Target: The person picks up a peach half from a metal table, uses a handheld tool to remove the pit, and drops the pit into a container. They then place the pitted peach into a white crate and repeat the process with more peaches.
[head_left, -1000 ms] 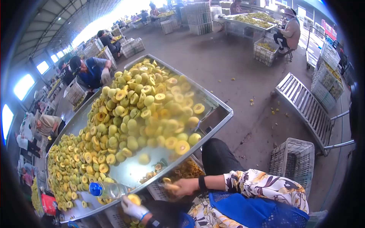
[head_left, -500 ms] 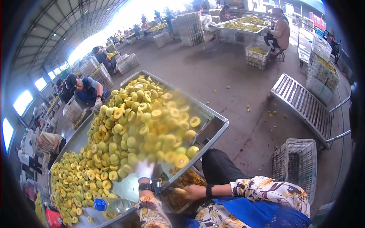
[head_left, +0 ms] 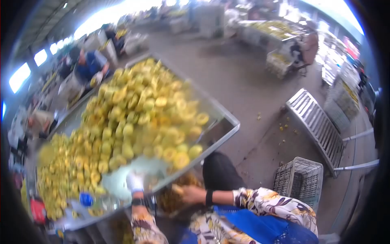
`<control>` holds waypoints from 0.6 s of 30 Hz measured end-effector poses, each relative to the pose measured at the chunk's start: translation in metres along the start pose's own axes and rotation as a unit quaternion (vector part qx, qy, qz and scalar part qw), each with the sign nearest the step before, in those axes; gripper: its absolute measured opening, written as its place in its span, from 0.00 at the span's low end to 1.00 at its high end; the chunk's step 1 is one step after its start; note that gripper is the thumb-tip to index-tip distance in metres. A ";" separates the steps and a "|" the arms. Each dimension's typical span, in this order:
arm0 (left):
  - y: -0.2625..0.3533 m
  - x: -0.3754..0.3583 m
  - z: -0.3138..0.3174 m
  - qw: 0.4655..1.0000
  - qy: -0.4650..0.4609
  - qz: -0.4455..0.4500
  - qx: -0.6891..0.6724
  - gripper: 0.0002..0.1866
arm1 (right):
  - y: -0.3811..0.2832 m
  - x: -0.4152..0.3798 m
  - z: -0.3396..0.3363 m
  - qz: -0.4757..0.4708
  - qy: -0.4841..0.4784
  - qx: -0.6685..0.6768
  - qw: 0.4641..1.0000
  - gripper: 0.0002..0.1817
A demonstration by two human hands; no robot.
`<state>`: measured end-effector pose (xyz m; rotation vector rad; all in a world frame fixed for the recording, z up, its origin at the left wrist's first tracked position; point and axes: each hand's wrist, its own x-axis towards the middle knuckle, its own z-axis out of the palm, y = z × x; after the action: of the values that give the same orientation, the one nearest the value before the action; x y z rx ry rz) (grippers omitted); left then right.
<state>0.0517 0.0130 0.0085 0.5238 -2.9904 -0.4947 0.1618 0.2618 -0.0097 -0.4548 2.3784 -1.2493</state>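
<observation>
My left hand (head_left: 135,181), in a white glove with a dark band at the wrist, is over the bare metal near the front edge of the tray (head_left: 219,107). Its fingers are blurred, and I cannot make out whether it holds anything. Halved yellow-green fruits (head_left: 128,130) are heaped behind it. My right hand (head_left: 191,194), bare and with a black wristband, is closed round a small pale object I cannot identify. Below this hand lie brownish pieces (head_left: 172,201) in a container under the tray's edge. A clear bottle with a blue cap (head_left: 86,199) lies left of my left hand.
An empty-looking plastic crate (head_left: 298,179) stands at the lower right, near a slatted metal cart (head_left: 315,126). Across the tray, a person in blue (head_left: 91,65) bends forward. Another fruit table (head_left: 272,30) and a seated person are at the back right.
The view has shifted and blurred, so the tray sits further left. My left hand stays near the tray's front edge; my right hand remains over the brownish pieces.
</observation>
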 end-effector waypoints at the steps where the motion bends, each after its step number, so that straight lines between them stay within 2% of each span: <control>1: -0.031 0.018 0.017 0.972 -0.059 0.013 -0.228 0.27 | 0.006 0.003 0.004 -0.003 0.029 -0.011 1.000 0.15; 3: -0.013 -0.023 -0.016 0.967 0.024 0.164 -0.195 0.27 | 0.044 0.021 0.021 -0.106 0.028 -0.010 0.994 0.14; 4: -0.002 -0.044 -0.033 0.954 0.071 0.234 -0.172 0.26 | 0.007 0.012 -0.002 -0.032 0.027 0.045 0.998 0.13; 5: 0.007 -0.048 -0.038 0.887 -0.046 0.098 -0.449 0.26 | 0.008 0.020 0.003 -0.060 0.068 0.030 0.995 0.13; 6: 0.014 -0.050 -0.040 0.716 -0.134 -0.049 -0.684 0.28 | -0.007 0.021 -0.004 -0.047 0.073 0.028 0.996 0.14; 7: 0.019 -0.056 -0.040 0.460 -0.188 -0.180 -0.849 0.31 | -0.030 0.017 -0.016 -0.039 0.064 0.039 0.996 0.13; 8: 0.023 -0.065 -0.038 0.453 -0.171 -0.184 -0.855 0.30 | -0.049 0.013 -0.026 -0.009 0.045 0.018 0.999 0.13; 9: 0.028 -0.077 -0.034 0.445 -0.155 -0.185 -0.863 0.29 | -0.051 0.012 -0.023 -0.031 0.053 0.008 0.998 0.12; 10: 0.035 -0.088 -0.034 0.460 -0.121 -0.198 -0.857 0.29 | -0.053 0.012 -0.021 -0.031 0.048 -0.011 0.998 0.18; 11: 0.037 -0.095 -0.033 0.432 -0.135 -0.192 -0.871 0.28 | -0.058 0.011 -0.020 -0.030 0.045 -0.030 0.998 0.24; 14: 0.041 -0.114 -0.037 0.556 -0.098 -0.167 -0.809 0.30 | -0.075 0.005 -0.017 -0.029 0.051 -0.036 0.998 0.15; 16: 0.047 -0.124 -0.048 0.617 -0.073 -0.168 -0.765 0.32 | -0.074 0.003 -0.013 -0.051 0.113 0.006 0.992 0.16; 17: 0.044 -0.126 -0.047 0.628 -0.101 -0.165 -0.754 0.32 | -0.075 0.002 -0.013 -0.061 0.145 0.027 0.987 0.17; 18: 0.040 -0.126 -0.047 0.638 -0.130 -0.161 -0.742 0.33 | -0.077 0.003 -0.018 -0.028 0.130 0.042 0.990 0.19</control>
<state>0.1626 0.0779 0.0648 0.6926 -1.5039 -2.6816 0.1574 0.2309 0.0628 -0.3526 2.5271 -1.5096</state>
